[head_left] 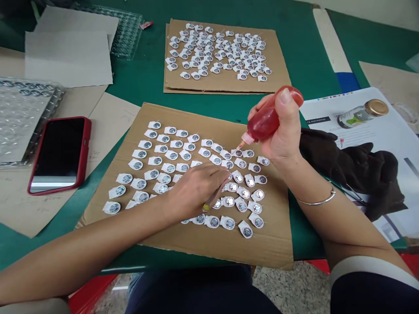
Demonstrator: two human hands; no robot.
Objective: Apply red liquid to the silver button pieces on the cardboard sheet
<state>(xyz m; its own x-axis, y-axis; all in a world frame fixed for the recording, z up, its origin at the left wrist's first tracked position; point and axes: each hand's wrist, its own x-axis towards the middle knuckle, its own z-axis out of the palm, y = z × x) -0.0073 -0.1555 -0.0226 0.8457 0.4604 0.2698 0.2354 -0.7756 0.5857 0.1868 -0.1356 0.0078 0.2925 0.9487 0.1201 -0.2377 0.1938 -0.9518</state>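
My right hand is wrapped round a red squeeze bottle, tilted with its pale pink nozzle pointing down and left. The nozzle tip is at one of the small round metal pieces on white tabs; whether it touches is hard to tell. My left hand is closed low over the middle of the same rows, pinching a thin brownish stick-like tool with a yellowish end. Its exact kind is not clear. Both hands are above a brown cardboard sheet bearing many such pieces, some hidden under my left hand and forearm.
Farther back, stacked cardboard carries more of these pieces. At left lie a red-cased phone, bubble-textured clear trays and grey sheets. On the right are a glass jar, dark cloth and printed paper.
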